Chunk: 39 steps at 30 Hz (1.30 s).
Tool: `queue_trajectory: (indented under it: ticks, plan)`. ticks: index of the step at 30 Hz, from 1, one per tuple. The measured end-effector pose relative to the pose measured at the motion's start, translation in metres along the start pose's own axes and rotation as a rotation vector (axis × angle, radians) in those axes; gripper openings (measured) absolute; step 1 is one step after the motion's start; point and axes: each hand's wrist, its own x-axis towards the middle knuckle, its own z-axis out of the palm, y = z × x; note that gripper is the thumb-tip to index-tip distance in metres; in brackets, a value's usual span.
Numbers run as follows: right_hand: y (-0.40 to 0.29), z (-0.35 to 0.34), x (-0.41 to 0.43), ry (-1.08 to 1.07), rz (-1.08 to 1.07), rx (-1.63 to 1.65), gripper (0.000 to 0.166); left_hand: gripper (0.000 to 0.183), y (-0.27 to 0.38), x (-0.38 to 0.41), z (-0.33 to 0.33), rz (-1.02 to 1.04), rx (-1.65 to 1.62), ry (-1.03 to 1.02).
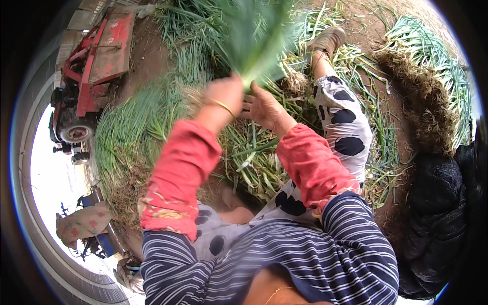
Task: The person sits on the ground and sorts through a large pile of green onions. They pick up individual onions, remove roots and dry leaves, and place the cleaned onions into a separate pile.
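Note:
In the head view, green onions (pixel 251 42), their leaves blurred, fan upward from pale stalks. My left hand (pixel 223 95), blurred and wearing a bangle, is closed around their lower end. My right hand (pixel 268 110) is just beside it, thumb near the pale stalks and fingers parted. Its palm shows nothing held, though whether the thumb touches the stalks is unclear. The root ends of these onions are hidden by my hands. Below lie loose leaves and yellowed trimmings (pixel 263 171) between my legs.
Green onions are heaped at left (pixel 129 118). At right lies a row of rooted onions (pixel 431 84), near black sheeting (pixel 431 213). My shoe (pixel 328 40) rests among leaves. A red cart (pixel 106 49) and a cloth-covered vehicle (pixel 85 225) stand at left.

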Motion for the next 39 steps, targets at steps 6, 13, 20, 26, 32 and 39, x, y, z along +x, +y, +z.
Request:
queue_trajectory:
  ticks: [6,13,20,26,32,39]
  plan:
    - [0.02,-0.06,0.008,0.061,-0.087,0.395,0.055,0.045,0.045,-0.05,0.076,0.099,0.199,0.029]
    - [0.013,-0.058,-0.003,-0.024,0.009,0.242,0.045,0.05,0.05,-0.113,0.075,0.101,0.184,0.101]
    - [0.034,-0.03,-0.014,0.084,-0.089,-0.138,0.031,0.132,0.018,-0.133,0.143,-0.127,-1.023,-0.204]
    - [0.054,-0.029,-0.026,0.029,-0.067,-0.227,0.027,0.069,-0.011,-0.042,0.097,-0.299,-1.579,-0.239]
    - [0.058,-0.025,-0.023,-0.123,0.194,-0.44,0.041,0.06,-0.035,-0.013,0.093,-0.45,-1.808,-0.361]
    - [0.062,-0.027,-0.026,-0.099,0.265,-0.781,0.034,0.078,-0.014,-0.016,0.125,-0.29,-1.435,-0.049]
